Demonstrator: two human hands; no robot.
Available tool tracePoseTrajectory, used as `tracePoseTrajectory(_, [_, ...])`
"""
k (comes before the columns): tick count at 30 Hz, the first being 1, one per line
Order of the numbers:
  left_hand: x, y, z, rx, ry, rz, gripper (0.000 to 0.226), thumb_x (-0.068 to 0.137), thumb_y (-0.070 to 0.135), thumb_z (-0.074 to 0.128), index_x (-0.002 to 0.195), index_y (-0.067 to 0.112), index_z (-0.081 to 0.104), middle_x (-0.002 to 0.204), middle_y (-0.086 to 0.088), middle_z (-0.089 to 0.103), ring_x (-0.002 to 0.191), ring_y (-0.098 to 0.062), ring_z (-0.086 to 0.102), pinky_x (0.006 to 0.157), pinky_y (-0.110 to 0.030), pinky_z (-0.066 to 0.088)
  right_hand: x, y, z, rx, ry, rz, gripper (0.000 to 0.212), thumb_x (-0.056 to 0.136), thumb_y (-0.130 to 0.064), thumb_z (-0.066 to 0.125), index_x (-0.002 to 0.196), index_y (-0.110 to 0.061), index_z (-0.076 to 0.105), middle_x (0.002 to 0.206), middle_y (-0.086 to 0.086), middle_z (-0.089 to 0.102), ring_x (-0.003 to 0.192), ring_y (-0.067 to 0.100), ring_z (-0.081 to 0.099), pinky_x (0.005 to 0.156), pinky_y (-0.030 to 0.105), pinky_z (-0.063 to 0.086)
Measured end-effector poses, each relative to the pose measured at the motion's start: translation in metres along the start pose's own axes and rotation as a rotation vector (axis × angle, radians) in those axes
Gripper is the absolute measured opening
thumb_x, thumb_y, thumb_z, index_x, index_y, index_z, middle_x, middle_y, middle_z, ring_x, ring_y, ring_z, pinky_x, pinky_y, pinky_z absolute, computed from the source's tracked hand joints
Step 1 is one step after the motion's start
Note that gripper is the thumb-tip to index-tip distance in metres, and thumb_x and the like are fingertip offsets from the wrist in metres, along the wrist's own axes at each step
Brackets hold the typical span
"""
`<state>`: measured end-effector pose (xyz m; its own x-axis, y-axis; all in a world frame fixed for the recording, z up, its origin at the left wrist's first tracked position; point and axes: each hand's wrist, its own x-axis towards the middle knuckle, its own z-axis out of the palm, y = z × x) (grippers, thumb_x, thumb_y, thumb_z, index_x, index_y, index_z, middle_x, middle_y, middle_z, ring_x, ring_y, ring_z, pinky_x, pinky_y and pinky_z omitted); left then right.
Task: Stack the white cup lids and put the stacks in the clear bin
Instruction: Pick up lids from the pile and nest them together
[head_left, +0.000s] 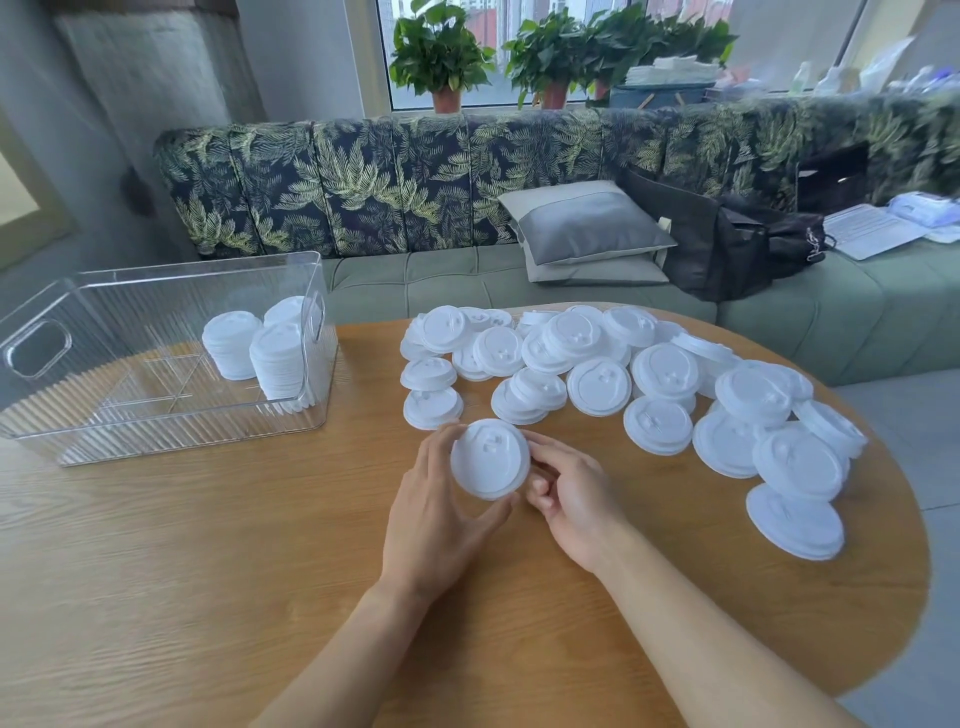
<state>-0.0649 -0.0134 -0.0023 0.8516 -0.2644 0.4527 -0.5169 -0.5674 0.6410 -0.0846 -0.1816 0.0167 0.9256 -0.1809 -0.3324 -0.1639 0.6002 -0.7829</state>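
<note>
Round wooden surface (208, 545) before a leaf-print sofa (395, 187), potted plants (441, 57) on the sill behind. Near the middle, just above the wood, a short stack of white cup lids (489, 458), top face up, cupped from both sides. Left hand (441, 499) round the near-left rim, fingers (439, 441) curled on the edge. Right hand (571, 493) against the right rim, fingers (543, 449) bent and pinching there. Probably held so to square the rims and let the lids nest true.

Loose lids (660, 374) heaped to the right and beyond, many overlapping, a few close to the right edge of the surface and easy to knock off. Clear bin (47, 415) at the far left, well apart from the hands, open-topped, with three finished stacks (231, 343) crowded at its right end, likely to leave room for more toward the left. Straight leftward path across the wood to the bin. Judged well short of done: most lids not yet stacked.
</note>
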Motion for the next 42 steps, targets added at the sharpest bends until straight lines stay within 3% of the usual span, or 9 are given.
tracePoseTrajectory(4, [0.0, -0.002, 0.0, -0.034, -0.056, -0.059, 0.087, 0.076, 0.06, 0.082, 0.143, 0.044, 0.03, 0.137, 0.029, 0.044, 0.12, 0.003, 0.051, 0.089, -0.01, 0.04, 0.001, 0.002, -0.002, -0.018, -0.048, -0.004, 0.025, 0.099, -0.007, 0.059, 0.117, 0.0, 0.075, 0.076, 0.004, 0.063, 0.05, 0.008, 0.041, 0.041, 0.019, 0.031])
tracePoseTrajectory(8, [0.0, -0.006, 0.004, -0.061, -0.069, -0.074, 0.09, 0.077, 0.05, 0.086, 0.149, 0.029, 0.037, 0.143, 0.018, 0.049, 0.12, -0.005, 0.057, 0.09, -0.019, 0.048, 0.003, 0.004, -0.003, 0.015, -0.073, -0.028, 0.025, 0.099, -0.012, 0.062, 0.113, 0.002, 0.076, 0.078, 0.004, 0.061, 0.051, 0.008, 0.041, 0.043, 0.02, 0.03])
tracePoseTrajectory(12, [0.0, -0.006, 0.004, -0.079, -0.045, -0.1, 0.09, 0.08, 0.049, 0.086, 0.151, 0.023, 0.038, 0.143, 0.013, 0.048, 0.121, -0.011, 0.058, 0.095, -0.028, 0.052, 0.0, 0.006, -0.001, -0.128, -0.105, -0.084, 0.03, 0.084, -0.029, 0.083, 0.106, -0.009, 0.081, 0.077, 0.001, 0.06, 0.054, 0.008, 0.04, 0.048, 0.02, 0.032])
tracePoseTrajectory(15, [0.001, -0.007, 0.004, -0.112, -0.064, -0.103, 0.091, 0.079, 0.052, 0.086, 0.151, 0.025, 0.036, 0.143, 0.016, 0.045, 0.123, -0.008, 0.056, 0.098, -0.028, 0.051, -0.001, 0.009, 0.002, -0.178, -0.083, -0.111, 0.042, 0.075, -0.022, 0.09, 0.113, -0.009, 0.078, 0.079, 0.0, 0.064, 0.054, 0.007, 0.042, 0.048, 0.019, 0.034])
tracePoseTrajectory(18, [0.001, -0.008, 0.004, -0.146, -0.107, -0.106, 0.096, 0.076, 0.054, 0.086, 0.152, 0.026, 0.035, 0.144, 0.019, 0.046, 0.127, -0.001, 0.054, 0.1, -0.021, 0.05, 0.001, 0.008, 0.002, -0.123, -0.03, -0.104, 0.031, 0.084, -0.014, 0.083, 0.113, -0.005, 0.077, 0.066, -0.002, 0.057, 0.051, 0.007, 0.04, 0.048, 0.019, 0.033])
tracePoseTrajectory(21, [0.003, -0.005, 0.001, -0.31, -0.053, -0.191, 0.07, 0.081, 0.063, 0.075, 0.139, 0.036, 0.046, 0.125, 0.026, 0.064, 0.111, 0.002, 0.065, 0.088, -0.014, 0.053, 0.001, 0.008, 0.001, -0.057, -0.02, -0.095, 0.017, 0.086, -0.01, 0.081, 0.103, -0.007, 0.08, 0.067, -0.002, 0.061, 0.051, 0.007, 0.041, 0.047, 0.018, 0.033])
tracePoseTrajectory(24, [0.007, -0.007, -0.002, -0.508, 0.01, -0.309, 0.034, 0.094, 0.052, 0.07, 0.121, 0.03, 0.065, 0.1, 0.012, 0.078, 0.09, -0.011, 0.075, 0.081, -0.035, 0.063, -0.001, 0.007, 0.0, -0.076, -0.049, -0.098, 0.011, 0.087, -0.011, 0.081, 0.098, -0.011, 0.084, 0.076, -0.002, 0.066, 0.051, 0.006, 0.041, 0.047, 0.017, 0.033])
tracePoseTrajectory(26, [0.009, -0.007, -0.003, -0.54, 0.024, -0.326, 0.021, 0.099, 0.04, 0.068, 0.113, 0.024, 0.071, 0.093, 0.007, 0.08, 0.081, -0.014, 0.077, 0.073, -0.035, 0.064, -0.001, 0.008, 0.001, -0.1, -0.053, -0.104, 0.014, 0.086, -0.011, 0.081, 0.1, -0.012, 0.084, 0.076, -0.003, 0.066, 0.052, 0.005, 0.041, 0.048, 0.017, 0.032])
tracePoseTrajectory(42, [0.009, -0.004, -0.005, -0.627, 0.05, -0.389, 0.018, 0.099, 0.026, 0.07, 0.113, 0.016, 0.066, 0.094, 0.001, 0.08, 0.078, -0.018, 0.078, 0.066, -0.03, 0.063, 0.003, 0.012, 0.001, -0.179, -0.055, -0.14, 0.028, 0.082, -0.018, 0.086, 0.109, -0.011, 0.082, 0.075, -0.004, 0.065, 0.052, 0.005, 0.042, 0.047, 0.016, 0.035])
